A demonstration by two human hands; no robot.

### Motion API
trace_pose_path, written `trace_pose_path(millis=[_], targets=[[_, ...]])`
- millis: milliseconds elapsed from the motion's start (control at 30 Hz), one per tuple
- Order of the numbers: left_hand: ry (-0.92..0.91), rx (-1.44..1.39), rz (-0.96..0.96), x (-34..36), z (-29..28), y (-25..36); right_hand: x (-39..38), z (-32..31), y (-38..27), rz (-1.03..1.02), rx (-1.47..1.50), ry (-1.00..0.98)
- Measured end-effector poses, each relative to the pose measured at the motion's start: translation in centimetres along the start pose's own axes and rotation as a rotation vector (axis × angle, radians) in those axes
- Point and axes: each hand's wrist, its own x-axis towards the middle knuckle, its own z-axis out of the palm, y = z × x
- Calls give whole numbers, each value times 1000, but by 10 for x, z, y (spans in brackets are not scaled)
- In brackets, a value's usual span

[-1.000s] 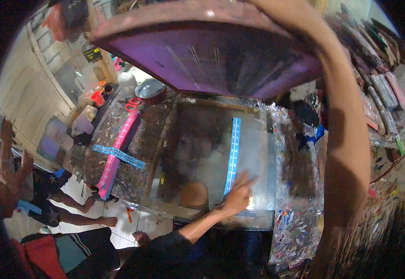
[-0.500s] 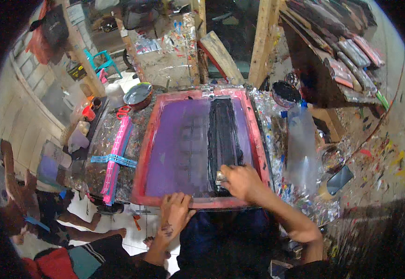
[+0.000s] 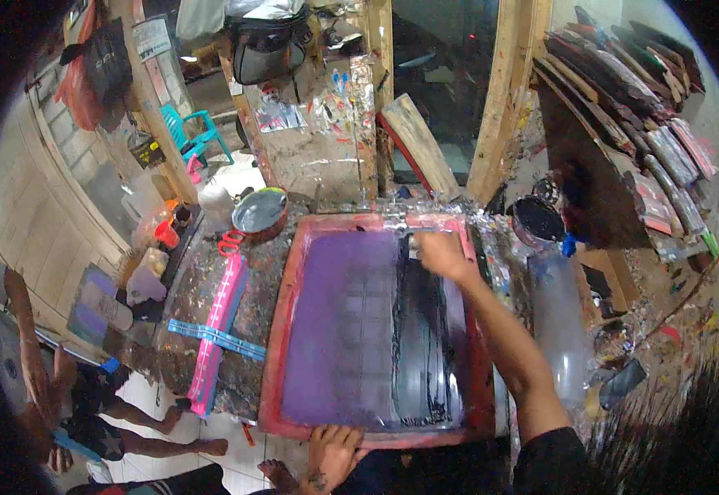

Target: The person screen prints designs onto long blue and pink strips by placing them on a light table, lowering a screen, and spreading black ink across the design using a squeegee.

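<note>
A screen frame with a red-pink border point(image 3: 280, 346) lies flat on the work table, its mesh point(image 3: 326, 313) purple with a wide streak of black ink point(image 3: 417, 346) down the right side. My right hand point(image 3: 435, 254) is closed on a small squeegee point(image 3: 414, 245) at the far end of that streak, the tool partly hidden by my fingers. My left hand point(image 3: 334, 451) grips the frame's near edge with bent fingers. Left of the frame, pink strips point(image 3: 217, 322) lie crossed by blue strips point(image 3: 244, 346), with red-handled scissors point(image 3: 230, 242) just beyond them.
A grey-ink bowl point(image 3: 259, 213) and black-ink tub point(image 3: 538, 223) stand behind. A clear sheet point(image 3: 553, 330) and dark phone point(image 3: 622, 385) lie at right, below stacked boards point(image 3: 664, 157). Another person's arms point(image 3: 33, 371) and legs show at lower left.
The raised screen has come down flat over the blue strip that lay on the platen. My right hand has travelled from the streak's near end to its far end; my left hand now holds the front edge.
</note>
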Motion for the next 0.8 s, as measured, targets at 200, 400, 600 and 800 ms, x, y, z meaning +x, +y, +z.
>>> trace_pose_path(millis=[200, 400, 600, 800], targets=[[10, -88, -26, -6, 24, -16, 59, 21, 27, -115, -71, 55], [-2, -103, -7, -20, 41, -20, -17, 13, 5, -146, 135, -176], [-40, -97, -8, -5, 14, -16, -224, -12, -100, -280, 21, -222], [-87, -71, 10, 11, 5, -11, -313, -43, -144, -222, 57, -186]])
